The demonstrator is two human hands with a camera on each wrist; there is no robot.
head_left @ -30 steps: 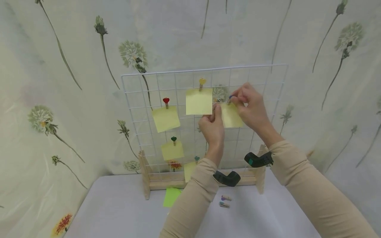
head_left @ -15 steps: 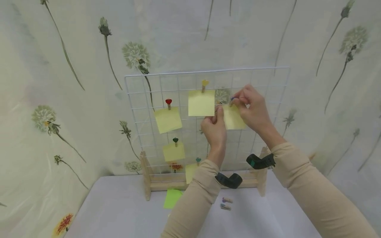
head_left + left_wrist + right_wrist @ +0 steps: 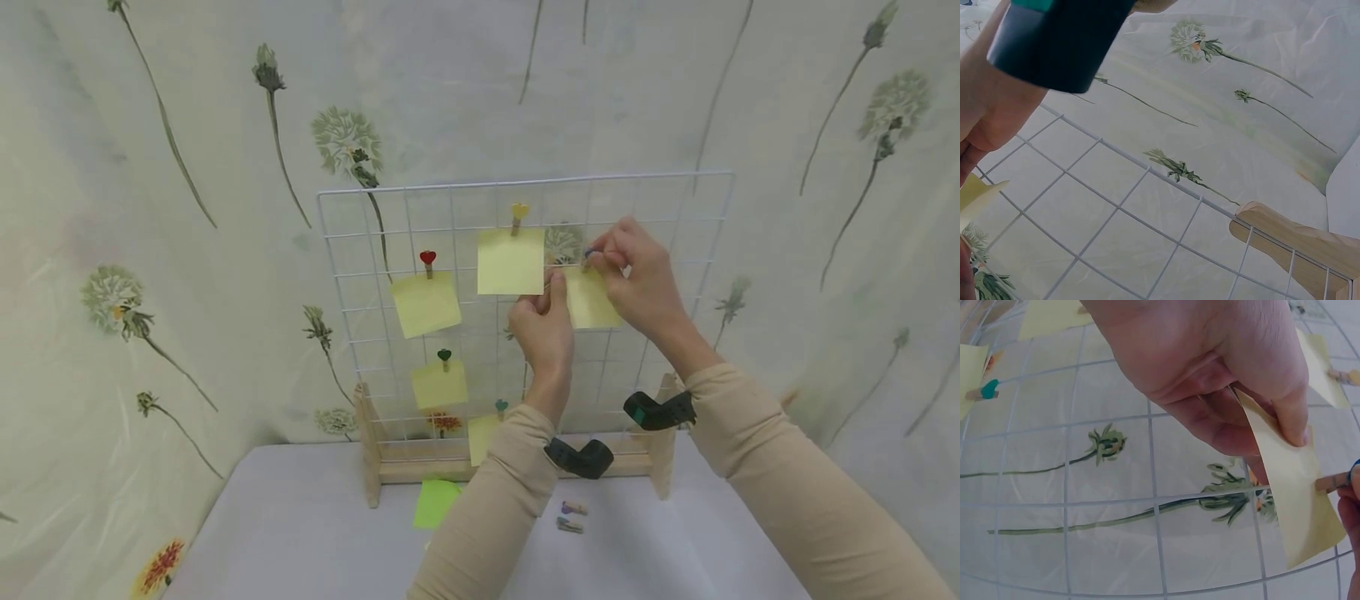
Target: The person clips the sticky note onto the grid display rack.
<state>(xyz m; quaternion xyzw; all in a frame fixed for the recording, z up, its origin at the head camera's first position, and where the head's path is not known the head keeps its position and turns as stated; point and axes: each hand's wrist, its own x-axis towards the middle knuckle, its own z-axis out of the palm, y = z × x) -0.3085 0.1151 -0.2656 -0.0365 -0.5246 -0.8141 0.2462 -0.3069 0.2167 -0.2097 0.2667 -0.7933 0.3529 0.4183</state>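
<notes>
Behind the hands stands the white grid (image 3: 495,182), partly covered by the left sleeve (image 3: 487,508), which also hides some of the green sheet (image 3: 432,504) and the low note (image 3: 480,435). On the grid's right half, the left hand (image 3: 543,332) pinches the held note (image 3: 592,303) by its upper left edge, some fingers hidden behind the paper; the right hand (image 3: 639,272), cut off in its wrist view, pinches the blue-topped clip (image 3: 1332,482) at the note's top edge, whose hold on the wire cannot be made out.
</notes>
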